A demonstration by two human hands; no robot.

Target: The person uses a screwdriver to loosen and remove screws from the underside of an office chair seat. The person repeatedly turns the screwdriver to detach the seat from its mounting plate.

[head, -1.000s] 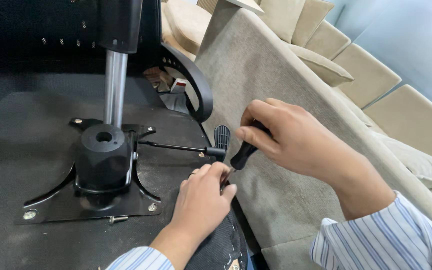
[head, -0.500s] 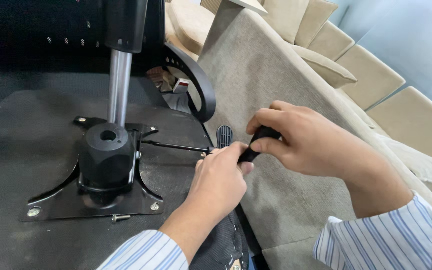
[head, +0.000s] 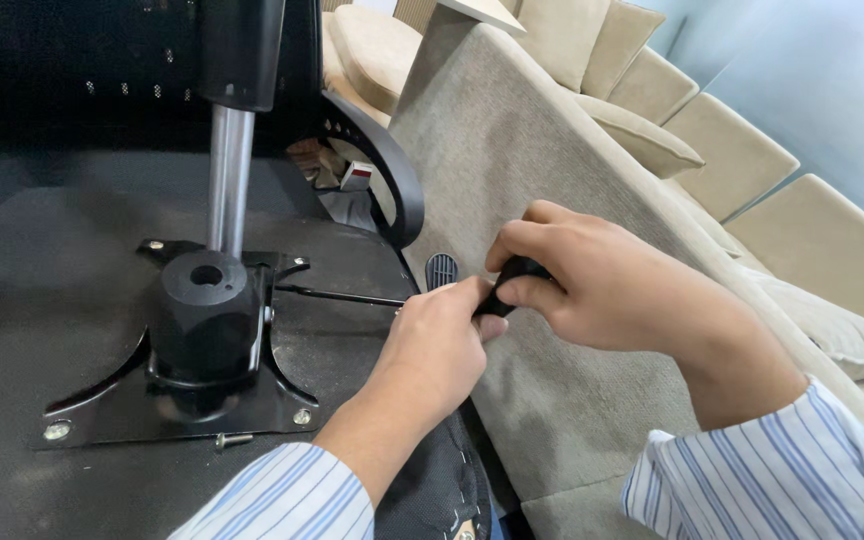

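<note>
An upturned black office chair seat point(head: 52, 250) lies before me with a black metal mechanism plate point(head: 182, 400) bolted to it and a black hub point(head: 207, 310) in the middle. A thin black lever rod point(head: 337, 296) runs from the mechanism toward the seat's right edge. My right hand point(head: 592, 285) is closed around a black handle point(head: 512, 280) at the rod's outer end. My left hand point(head: 432, 350) rests against the seat edge, its fingertips touching the same handle. A black paddle knob point(head: 441, 270) sits just behind.
A chrome gas cylinder point(head: 227, 180) rises behind the hub. A curved black armrest point(head: 392, 180) arches at the seat's far right. A beige sofa point(head: 552, 150) with cushions fills the right side. A loose screw point(head: 234, 439) lies by the plate's front edge.
My left hand has slid up and right along the seat edge to meet the handle. My right hand has shifted slightly right, still gripping it.
</note>
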